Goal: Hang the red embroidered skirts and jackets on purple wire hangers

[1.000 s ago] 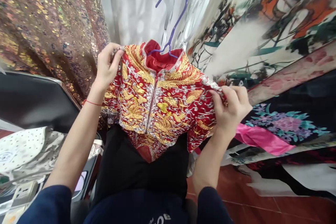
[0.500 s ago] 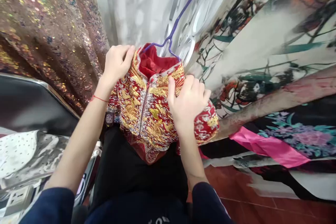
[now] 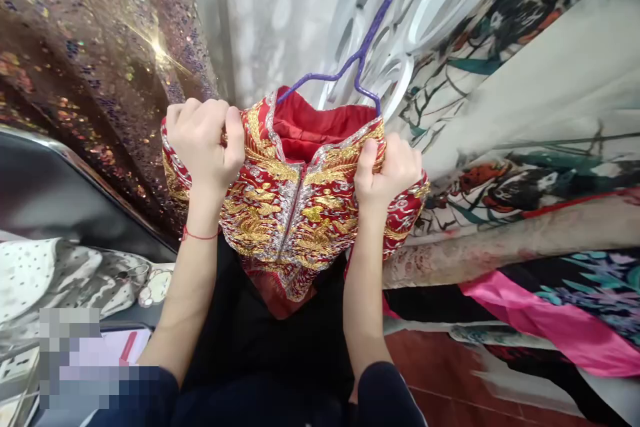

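Observation:
A red jacket (image 3: 270,203) with dense gold and silver embroidery and a front zip hangs before me on a purple hanger (image 3: 363,53). Its red lining shows inside the collar, and its lower edge comes down over my black-clothed lap. My left hand (image 3: 205,140) grips one shoulder of the jacket with curled fingers, a thin red string round the wrist. At the opposite shoulder, my right hand (image 3: 387,167) is closed on the fabric, thumb in front. Parts of both sleeves are hidden behind my hands.
A sequined cloth (image 3: 100,40) hangs at the left above a black chair back (image 3: 65,193). White dotted fabric (image 3: 30,273) lies below it, near a partly blurred-out device. Floral garments (image 3: 475,173) and a pink ribbon (image 3: 540,320) hang to the right, over red floor tiles (image 3: 430,360).
My hands have moved apart and closed into fists on the shoulders. The jacket is now spread wider and its collar stands more open. The hanger appears further right.

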Tool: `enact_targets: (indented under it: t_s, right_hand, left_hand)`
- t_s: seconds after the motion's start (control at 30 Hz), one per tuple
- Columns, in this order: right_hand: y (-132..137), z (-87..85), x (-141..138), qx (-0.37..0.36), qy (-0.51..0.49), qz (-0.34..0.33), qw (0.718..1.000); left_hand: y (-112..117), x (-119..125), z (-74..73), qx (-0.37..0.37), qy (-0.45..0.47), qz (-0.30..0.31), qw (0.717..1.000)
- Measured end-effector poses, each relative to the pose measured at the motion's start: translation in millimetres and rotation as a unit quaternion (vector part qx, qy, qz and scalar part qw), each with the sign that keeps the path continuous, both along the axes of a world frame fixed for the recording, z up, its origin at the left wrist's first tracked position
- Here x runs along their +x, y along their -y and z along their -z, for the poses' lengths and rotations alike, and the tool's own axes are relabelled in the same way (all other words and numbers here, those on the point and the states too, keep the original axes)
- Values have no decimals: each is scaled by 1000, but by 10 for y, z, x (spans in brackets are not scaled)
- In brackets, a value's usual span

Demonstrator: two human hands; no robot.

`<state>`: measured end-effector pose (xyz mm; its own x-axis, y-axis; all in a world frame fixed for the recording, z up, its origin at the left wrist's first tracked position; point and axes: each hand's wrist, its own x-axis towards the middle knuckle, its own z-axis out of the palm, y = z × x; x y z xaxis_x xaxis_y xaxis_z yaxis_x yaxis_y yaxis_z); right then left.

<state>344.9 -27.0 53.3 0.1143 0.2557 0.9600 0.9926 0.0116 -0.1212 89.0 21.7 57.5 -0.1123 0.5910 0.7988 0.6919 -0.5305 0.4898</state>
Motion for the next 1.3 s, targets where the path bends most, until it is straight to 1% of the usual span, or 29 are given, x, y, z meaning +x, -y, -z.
enact_targets:
  t_s: [0.1, 0.2, 0.4, 0.7, 0.87, 1.0, 1.1, 1.2, 1.3]
  right_hand:
    - [23, -4, -24, 17, 6, 6, 1000]
    - [32, -3, -31, 14, 0, -2, 1000]
    - [34, -5, -37, 31, 8, -10, 999]
    - [37, 9, -28, 19, 5, -3, 1000]
    - [-19, 27, -23, 43, 11, -1, 999]
    - [-144, 65, -12, 65, 3, 19, 998]
    - [-184, 94, 7, 45, 0, 19, 999]
    - [-79, 125, 7, 2, 5, -4, 1000]
    - [147, 188, -58, -2, 2, -39, 999]
  left_hand:
    - [-43, -7, 11, -3, 5, 11, 1000]
    - [-17, -26, -5, -9, 2, 18, 1000]
    - [43, -21, -27, -9, -12, -4, 1000]
    - [30, -13, -2, -19, 8, 23, 1000]
    - [-10, 0, 16, -6, 9, 10, 1000]
    - [-39, -27, -3, 24, -33, -1, 999]
    - [-11, -61, -38, 25, -79, -12, 996]
    - [46, -61, -65, 6, -72, -26, 997]
    - [89, -23, -69, 8, -49, -29, 998]
